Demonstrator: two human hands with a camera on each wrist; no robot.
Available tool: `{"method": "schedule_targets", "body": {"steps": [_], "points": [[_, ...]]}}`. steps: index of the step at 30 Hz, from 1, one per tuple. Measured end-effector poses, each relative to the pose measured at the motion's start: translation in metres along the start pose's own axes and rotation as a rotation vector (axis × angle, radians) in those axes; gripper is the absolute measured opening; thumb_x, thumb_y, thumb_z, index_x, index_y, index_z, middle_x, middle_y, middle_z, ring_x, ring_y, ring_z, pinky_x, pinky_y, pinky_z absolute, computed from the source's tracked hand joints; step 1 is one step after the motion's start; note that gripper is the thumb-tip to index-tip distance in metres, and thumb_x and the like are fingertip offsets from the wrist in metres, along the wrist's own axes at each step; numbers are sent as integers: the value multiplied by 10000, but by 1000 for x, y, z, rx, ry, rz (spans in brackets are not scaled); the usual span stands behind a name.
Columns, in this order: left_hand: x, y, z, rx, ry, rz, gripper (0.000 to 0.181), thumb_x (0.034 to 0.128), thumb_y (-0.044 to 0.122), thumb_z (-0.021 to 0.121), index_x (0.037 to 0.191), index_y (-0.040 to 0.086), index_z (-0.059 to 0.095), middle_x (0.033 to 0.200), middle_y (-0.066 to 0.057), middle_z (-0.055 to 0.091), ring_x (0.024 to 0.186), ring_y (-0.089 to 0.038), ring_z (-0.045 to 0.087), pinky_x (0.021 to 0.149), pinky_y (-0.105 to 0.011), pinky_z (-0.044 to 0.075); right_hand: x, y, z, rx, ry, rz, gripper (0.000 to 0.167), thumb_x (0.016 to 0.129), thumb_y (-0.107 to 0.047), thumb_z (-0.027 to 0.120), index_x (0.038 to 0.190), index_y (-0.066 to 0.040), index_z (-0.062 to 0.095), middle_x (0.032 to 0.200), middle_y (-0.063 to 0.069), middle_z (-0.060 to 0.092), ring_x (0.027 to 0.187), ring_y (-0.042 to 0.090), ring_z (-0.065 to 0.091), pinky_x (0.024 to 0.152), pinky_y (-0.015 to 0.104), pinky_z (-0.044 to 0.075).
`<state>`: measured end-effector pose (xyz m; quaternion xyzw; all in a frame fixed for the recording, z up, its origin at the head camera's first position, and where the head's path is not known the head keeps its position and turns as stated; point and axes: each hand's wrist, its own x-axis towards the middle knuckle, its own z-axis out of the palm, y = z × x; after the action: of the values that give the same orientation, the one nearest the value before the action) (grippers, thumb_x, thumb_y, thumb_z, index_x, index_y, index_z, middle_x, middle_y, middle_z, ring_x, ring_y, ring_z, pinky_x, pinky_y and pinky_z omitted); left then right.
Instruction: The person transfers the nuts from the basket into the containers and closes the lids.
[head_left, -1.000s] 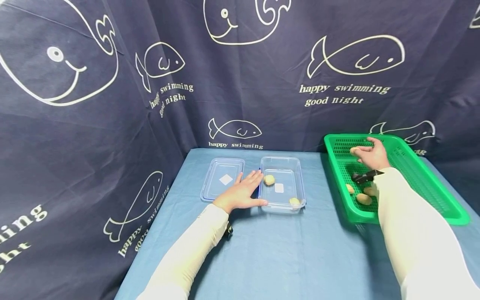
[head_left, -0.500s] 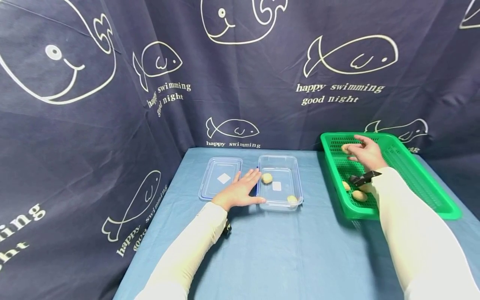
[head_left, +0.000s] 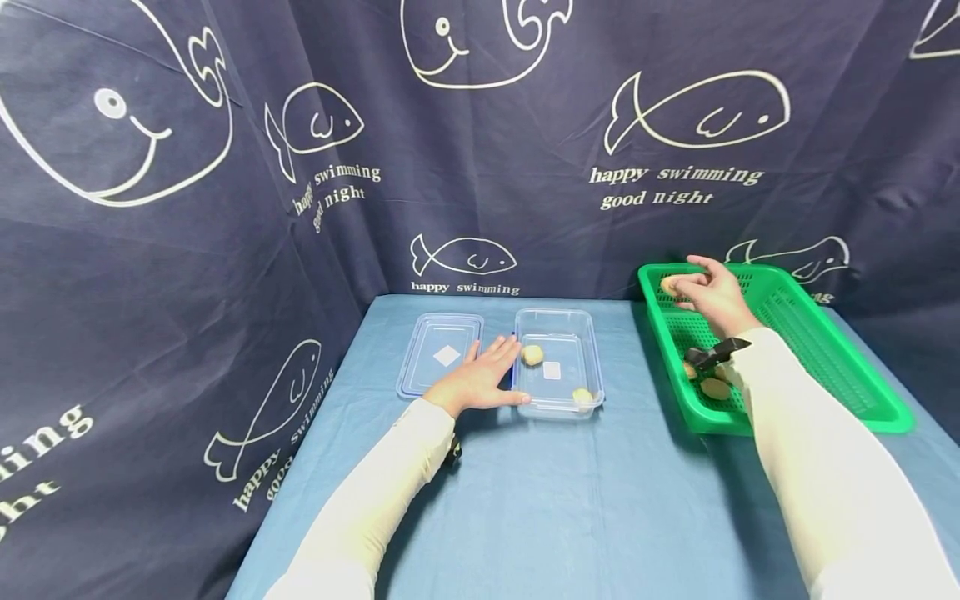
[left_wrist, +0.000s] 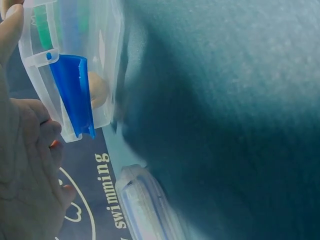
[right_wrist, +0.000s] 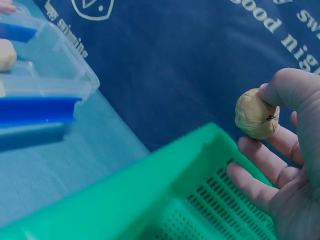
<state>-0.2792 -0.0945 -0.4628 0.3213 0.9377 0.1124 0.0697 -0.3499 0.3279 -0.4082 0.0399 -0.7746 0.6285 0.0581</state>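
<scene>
The right hand (head_left: 720,302) has shifted toward ten o'clock, pinching a round tan walnut (right_wrist: 255,115) near a green oblong plastic basket's (head_left: 720,422) ten-o'clock corner, while the left hand (head_left: 478,381), fingers apart, touches a clear rectangular plastic box's (head_left: 557,406) nine-o'clock side.

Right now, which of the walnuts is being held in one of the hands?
The walnut pinched in the right hand; the other walnuts in view lie unheld, in the clear box or the green basket.
</scene>
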Motion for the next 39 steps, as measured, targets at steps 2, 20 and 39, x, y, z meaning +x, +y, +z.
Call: {"method": "schedule_targets", "body": {"steps": [2,20,39], "points": [[-1,0,0,2,5,1,987,925,686,528,1623,76,189,1695,-91,125,1559,-280,102,1222,-589,45,0,-3,5,37,-11,-8,748,987,-135,644,1574,14,205,930,-158,713,840,15,695,749,263,595],[2,-3,1,36,21,0,1007,896,720,540,1621,99,218,1690,-57,149,1562,-237,80,1227,-577,42,1,-29,61,52,-50,-68,638,984,-68,628,1538,3,321,976,-109,689,837,28,684,726,257,590],[3,-3,1,38,29,0,1014,887,731,543,1615,93,243,1688,-57,171,1561,-236,93,1229,-567,29,-14,-44,100,93,-180,-140,625,963,-19,659,1508,33,357,1038,-39,703,868,48,686,728,232,577]]}}
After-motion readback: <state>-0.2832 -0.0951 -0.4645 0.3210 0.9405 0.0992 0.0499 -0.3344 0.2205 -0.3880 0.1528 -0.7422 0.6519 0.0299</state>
